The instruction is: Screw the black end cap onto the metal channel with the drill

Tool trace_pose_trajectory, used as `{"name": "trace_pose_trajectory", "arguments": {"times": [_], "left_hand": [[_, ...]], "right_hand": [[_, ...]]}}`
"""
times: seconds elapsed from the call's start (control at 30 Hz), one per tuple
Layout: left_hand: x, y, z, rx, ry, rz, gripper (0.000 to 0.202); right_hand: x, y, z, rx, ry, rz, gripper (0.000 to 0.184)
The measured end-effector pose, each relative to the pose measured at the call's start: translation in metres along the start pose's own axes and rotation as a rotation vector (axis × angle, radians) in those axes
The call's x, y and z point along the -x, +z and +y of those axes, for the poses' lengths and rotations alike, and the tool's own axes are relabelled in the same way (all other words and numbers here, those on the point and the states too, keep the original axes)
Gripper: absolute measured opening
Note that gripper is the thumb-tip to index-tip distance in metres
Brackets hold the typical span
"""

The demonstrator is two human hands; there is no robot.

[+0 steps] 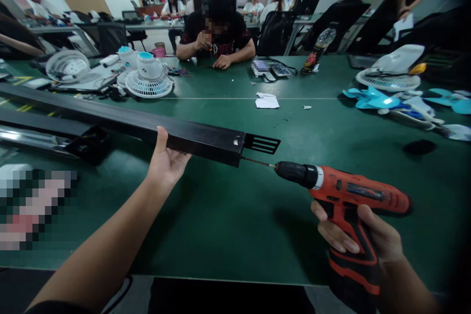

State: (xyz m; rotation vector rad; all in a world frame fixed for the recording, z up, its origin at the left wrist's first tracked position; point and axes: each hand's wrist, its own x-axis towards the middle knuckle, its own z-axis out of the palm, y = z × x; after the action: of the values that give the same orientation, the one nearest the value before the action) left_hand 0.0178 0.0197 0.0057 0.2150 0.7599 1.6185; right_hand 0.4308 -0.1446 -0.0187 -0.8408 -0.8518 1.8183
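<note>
A long black rectangular housing slants across the table from the far left, its near end raised. My left hand grips it from below near that end, thumb against the side. A slotted black bracket sticks out of the end. My right hand is wrapped round the handle of an orange and black cordless drill. The drill's long thin bit points left, and its tip meets the lower corner of the housing's end. Whether it sits in a screw cannot be seen.
Across the green table a person works with a screwdriver. Fan parts lie at the back left, with blue fan blades at the right. A bottle stands at the back. Another black housing lies left.
</note>
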Motion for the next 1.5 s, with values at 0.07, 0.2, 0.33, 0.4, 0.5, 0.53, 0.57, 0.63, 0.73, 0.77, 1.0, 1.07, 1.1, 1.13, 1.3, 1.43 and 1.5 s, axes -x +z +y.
{"name": "trace_pose_trajectory", "arguments": {"times": [0.07,0.2,0.33,0.4,0.5,0.53,0.57,0.63,0.73,0.77,1.0,1.07,1.1,1.13,1.3,1.43,1.5], "left_hand": [[-0.003,-0.002,0.001,-0.004,0.004,-0.024,0.068],[-0.003,-0.002,0.003,-0.018,0.021,-0.03,0.067],[0.001,0.0,0.002,-0.027,0.045,-0.02,0.062],[0.002,0.0,0.002,-0.022,0.036,-0.028,0.059],[0.002,-0.001,0.002,-0.025,0.004,-0.037,0.06],[0.002,-0.002,0.002,-0.027,0.001,-0.038,0.062],[0.002,-0.002,0.001,-0.028,0.003,-0.04,0.064],[0.004,-0.003,0.0,-0.025,0.009,-0.053,0.069],[0.01,-0.002,-0.004,-0.039,0.006,-0.074,0.071],[0.013,-0.002,-0.006,-0.052,0.002,-0.077,0.068],[0.028,-0.007,-0.02,-0.158,-0.072,-0.131,0.047],[0.029,-0.01,-0.024,-0.176,-0.076,-0.152,0.046],[0.03,-0.011,-0.026,-0.184,-0.076,-0.161,0.046],[0.03,-0.012,-0.027,-0.191,-0.075,-0.17,0.045],[0.032,-0.011,-0.028,-0.22,-0.062,-0.217,0.045],[0.031,-0.013,-0.026,-0.237,-0.072,-0.231,0.046],[0.03,-0.014,-0.026,-0.234,-0.081,-0.23,0.044]], "right_hand": [[0.0,0.001,0.0,0.001,-0.001,0.005,0.051],[-0.002,0.002,-0.001,0.009,0.003,-0.028,0.052],[-0.002,0.0,-0.001,-0.009,0.031,-0.038,0.054],[-0.001,-0.001,0.0,-0.019,0.049,-0.046,0.056],[0.0,-0.002,0.0,-0.011,0.055,-0.043,0.057],[0.0,-0.002,-0.001,-0.004,0.053,-0.038,0.057],[0.0,-0.003,-0.001,0.006,0.053,-0.037,0.057],[-0.001,-0.003,-0.002,0.024,0.053,-0.035,0.058],[-0.002,-0.004,-0.002,0.034,0.06,-0.055,0.059],[-0.001,-0.003,-0.002,0.035,0.065,-0.059,0.06],[0.0,0.001,-0.004,0.025,0.084,-0.024,0.061],[-0.001,0.0,-0.004,0.034,0.083,-0.022,0.061],[-0.001,0.0,-0.004,0.036,0.08,-0.021,0.062],[-0.001,-0.001,-0.004,0.037,0.078,-0.024,0.062],[-0.001,-0.001,-0.004,0.037,0.075,-0.052,0.062],[-0.002,0.0,-0.006,0.056,0.079,-0.043,0.063],[-0.002,0.001,-0.006,0.07,0.069,-0.034,0.063]]}}
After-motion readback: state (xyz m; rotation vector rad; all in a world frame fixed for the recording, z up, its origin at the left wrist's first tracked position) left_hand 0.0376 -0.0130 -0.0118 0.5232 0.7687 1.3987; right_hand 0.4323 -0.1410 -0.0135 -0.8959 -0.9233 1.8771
